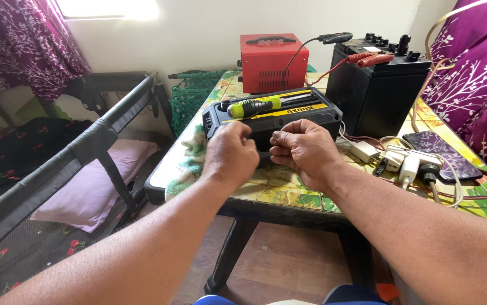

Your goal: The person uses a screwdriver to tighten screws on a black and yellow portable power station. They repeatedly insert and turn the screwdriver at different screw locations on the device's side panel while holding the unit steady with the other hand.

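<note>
A black box-shaped device with a yellow stripe [288, 113] lies on the patterned table [277, 192]. A screwdriver with a green and black handle [254, 106] rests on top of it. My left hand [231, 153] and my right hand [304, 151] are both closed at the near face of the device, fingertips meeting around something small and dark that I cannot make out. A green and white cloth [187, 164] lies under the device's left end.
A red metal charger [273, 61] and a large black battery [376, 90] with red and black clamps stand behind. White plugs and adapters [407, 161] and a phone [444, 153] lie to the right. A dark cot rail [85, 141] stands at the left.
</note>
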